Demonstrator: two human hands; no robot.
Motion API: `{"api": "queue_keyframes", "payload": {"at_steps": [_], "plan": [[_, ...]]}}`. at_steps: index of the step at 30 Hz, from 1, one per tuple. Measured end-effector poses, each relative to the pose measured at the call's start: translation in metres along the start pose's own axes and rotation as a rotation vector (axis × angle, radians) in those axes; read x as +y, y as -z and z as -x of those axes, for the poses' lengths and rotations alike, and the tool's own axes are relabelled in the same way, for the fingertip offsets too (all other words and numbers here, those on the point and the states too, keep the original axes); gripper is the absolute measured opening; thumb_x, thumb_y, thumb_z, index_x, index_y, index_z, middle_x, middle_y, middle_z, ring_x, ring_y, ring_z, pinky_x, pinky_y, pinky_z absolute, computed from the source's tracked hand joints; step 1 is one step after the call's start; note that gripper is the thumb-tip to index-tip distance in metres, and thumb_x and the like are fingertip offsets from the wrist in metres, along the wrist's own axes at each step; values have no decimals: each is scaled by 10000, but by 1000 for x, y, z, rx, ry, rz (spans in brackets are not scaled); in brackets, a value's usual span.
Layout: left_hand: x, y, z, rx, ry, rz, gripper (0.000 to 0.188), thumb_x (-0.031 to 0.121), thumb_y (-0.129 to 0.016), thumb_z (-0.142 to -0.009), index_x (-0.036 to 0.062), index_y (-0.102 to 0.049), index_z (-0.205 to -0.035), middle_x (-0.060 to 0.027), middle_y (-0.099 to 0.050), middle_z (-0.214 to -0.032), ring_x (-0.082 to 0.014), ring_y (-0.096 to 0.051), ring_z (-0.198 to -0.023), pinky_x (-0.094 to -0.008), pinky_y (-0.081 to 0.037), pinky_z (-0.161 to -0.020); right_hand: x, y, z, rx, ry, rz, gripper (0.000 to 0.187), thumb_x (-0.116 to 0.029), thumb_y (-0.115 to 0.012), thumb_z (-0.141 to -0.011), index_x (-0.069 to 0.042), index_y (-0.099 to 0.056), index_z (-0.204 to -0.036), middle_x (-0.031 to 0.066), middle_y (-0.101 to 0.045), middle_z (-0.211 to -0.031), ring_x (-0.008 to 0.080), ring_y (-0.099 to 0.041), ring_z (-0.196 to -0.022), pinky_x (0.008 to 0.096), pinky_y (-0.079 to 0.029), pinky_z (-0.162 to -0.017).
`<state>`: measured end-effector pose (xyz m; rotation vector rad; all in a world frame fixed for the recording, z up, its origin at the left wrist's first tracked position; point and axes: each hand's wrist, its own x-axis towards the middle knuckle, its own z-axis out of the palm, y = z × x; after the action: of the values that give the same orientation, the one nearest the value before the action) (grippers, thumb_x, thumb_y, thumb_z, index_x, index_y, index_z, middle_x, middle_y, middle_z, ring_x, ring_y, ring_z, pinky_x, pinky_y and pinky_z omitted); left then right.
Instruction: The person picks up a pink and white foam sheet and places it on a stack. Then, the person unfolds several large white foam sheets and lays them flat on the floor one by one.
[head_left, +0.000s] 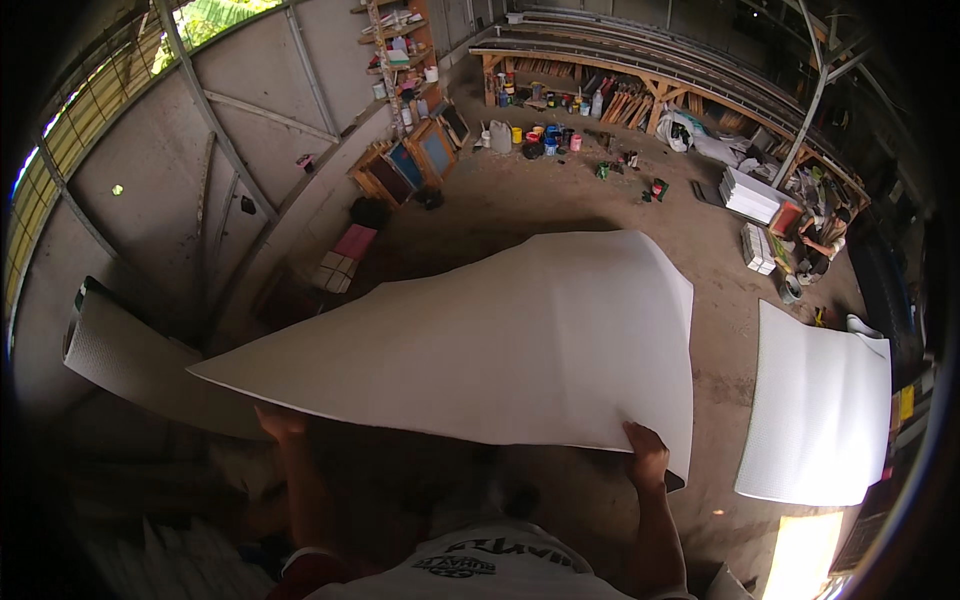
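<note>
Sheet: big white sheet held up in front of you, spread wide and sagging, well above the dirt floor.
L hand: left hand closed on the near edge at the left, fingers tucked under; grip looks firm.
R hand: right hand clamped on the near right corner, thumb on top.
Doing it well: I'd judge you should keep both hands level and pulled apart so the sheet stays taut, w/ no crease at the corner.
Watch: far edge curls up; keep it off the dirt.
Other sheets: second white sheet lies flat on the right; a rolled one leans on the left.
Containers: paint cans & jugs clustered far, centre; contents can't be made out.
Shelf: wooden shelf far left holds small pots; contents too small to tell.
</note>
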<state>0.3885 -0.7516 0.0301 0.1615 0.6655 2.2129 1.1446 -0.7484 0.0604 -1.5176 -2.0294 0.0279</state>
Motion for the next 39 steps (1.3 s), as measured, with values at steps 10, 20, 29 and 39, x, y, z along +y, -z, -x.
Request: {"api": "queue_keyframes", "payload": {"at_steps": [10, 20, 29, 39], "plan": [[-24, 153, -30, 547, 441, -612, 609, 140, -611, -1005, -39, -317, -1507, -227, -443, -1480, -369, -480, -1341, -491, -389, -1131, -31, -109, 58, -416, -150, 115, 545, 19, -656, -697, -188, -713, -1198, 85, -721, -1133, 271, -675, -1089, 422, -555, -928], [-100, -9, -116, 256, 456, -944, 498, 9, -698, -859, -57, -552, -1331, -175, -649, -1219, -325, -639, -1086, -434, -485, -951, -99, -157, 125, -869, -602, 388, 745, -19, -687, -802, -245, -447, -1470, 170, -536, -1184, 384, -602, -1087, 471, -573, -861], [-52, -41, -142, -58, 346, -893, 425, 38, -731, -826, -19, -607, -1228, -111, -671, -1090, -253, -645, -1007, -427, -505, -878, -141, -262, 168, -1007, -705, 322, 669, -80, -673, -858, -190, -397, -1457, 197, -536, -1224, 398, -610, -1116, 467, -594, -856], [-73, 140, -215, 289, 278, -848, 506, 49, -575, -1000, 70, -412, -1480, -145, -519, -1411, -332, -522, -1284, -514, -422, -1074, -179, -357, 110, -960, -584, 408, 533, -179, -539, -982, -124, -382, -1488, 131, -568, -1210, 321, -621, -1105, 402, -638, -699]]}}
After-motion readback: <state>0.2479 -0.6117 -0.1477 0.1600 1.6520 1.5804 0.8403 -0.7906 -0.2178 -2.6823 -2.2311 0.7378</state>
